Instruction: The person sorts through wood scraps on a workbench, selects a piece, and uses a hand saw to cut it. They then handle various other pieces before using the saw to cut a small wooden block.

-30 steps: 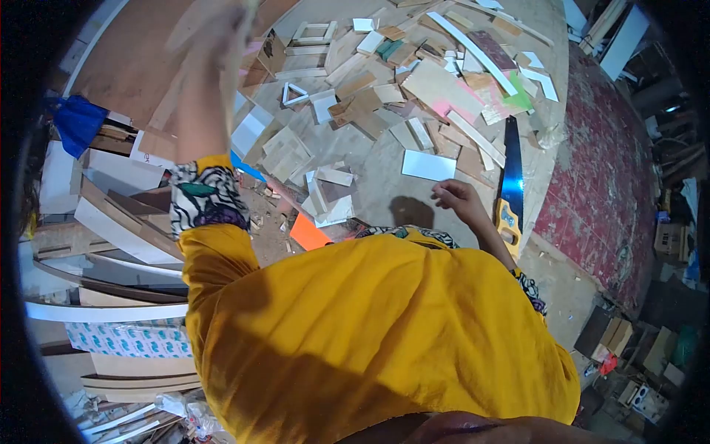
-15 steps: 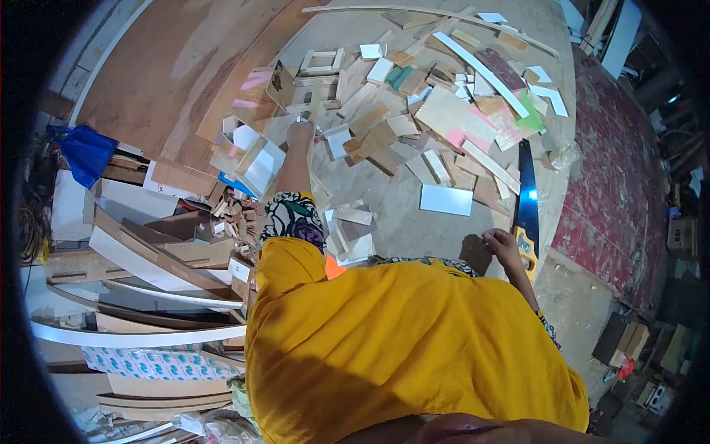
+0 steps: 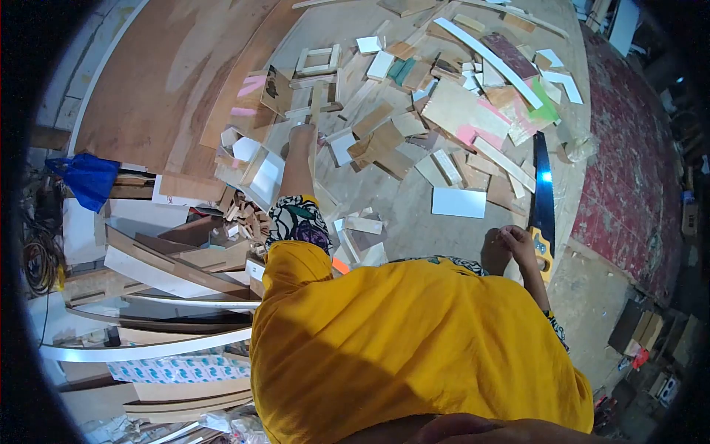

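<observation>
My left hand [image 3: 302, 135] reaches out over the wooden board, closed beside a narrow wooden strip [image 3: 316, 103]. Its fingers are partly hidden, and what they grip cannot be made out. Just beyond it lie small wooden frames [image 3: 319, 61], and a box-like piece with white faces [image 3: 264, 176] is at its near left. My right hand [image 3: 517, 241] is held low at the right, fingers curled, with nothing visible in them. Right beside it lies a handsaw [image 3: 543, 189] with a yellow handle, its blade pointing away from me.
Wood and white board offcuts [image 3: 458, 111] are scattered over the board. A long white strip [image 3: 488, 61] lies across them. Large brown plywood sheets [image 3: 170, 81] lie at left, near a blue bag [image 3: 90, 180]. Curved panels [image 3: 177, 270] are stacked at lower left. A worn red surface [image 3: 629, 155] borders the right.
The view has shifted slightly, so the saw and offcuts appear farther right. Both hands keep nearly the same pose and place among the things around them.
</observation>
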{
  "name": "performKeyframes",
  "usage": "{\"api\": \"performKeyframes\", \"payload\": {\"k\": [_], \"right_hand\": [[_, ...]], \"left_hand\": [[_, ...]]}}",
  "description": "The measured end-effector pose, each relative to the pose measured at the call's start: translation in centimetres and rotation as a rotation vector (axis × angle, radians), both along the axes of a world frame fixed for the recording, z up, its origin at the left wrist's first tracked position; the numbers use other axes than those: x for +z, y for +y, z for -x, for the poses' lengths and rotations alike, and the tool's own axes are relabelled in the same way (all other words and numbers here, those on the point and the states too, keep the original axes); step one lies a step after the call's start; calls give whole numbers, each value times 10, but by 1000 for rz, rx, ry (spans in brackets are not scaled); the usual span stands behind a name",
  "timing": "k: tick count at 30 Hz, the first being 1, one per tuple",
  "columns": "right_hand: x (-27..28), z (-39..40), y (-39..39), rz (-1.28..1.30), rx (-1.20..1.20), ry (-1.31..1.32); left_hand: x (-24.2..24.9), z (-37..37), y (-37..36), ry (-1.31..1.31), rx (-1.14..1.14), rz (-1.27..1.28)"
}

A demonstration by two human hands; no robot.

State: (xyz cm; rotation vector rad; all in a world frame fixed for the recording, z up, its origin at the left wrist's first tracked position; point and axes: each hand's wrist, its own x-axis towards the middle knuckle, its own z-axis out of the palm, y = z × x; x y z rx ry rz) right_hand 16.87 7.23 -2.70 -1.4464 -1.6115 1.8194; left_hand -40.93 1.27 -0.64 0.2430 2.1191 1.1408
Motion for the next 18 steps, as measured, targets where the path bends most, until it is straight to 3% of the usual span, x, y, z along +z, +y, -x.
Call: {"api": "performKeyframes", "payload": {"k": [18], "right_hand": [[-30,-7,4,-43,41,-75]], "left_hand": [[-10,5,4,-88,32,16]]}}
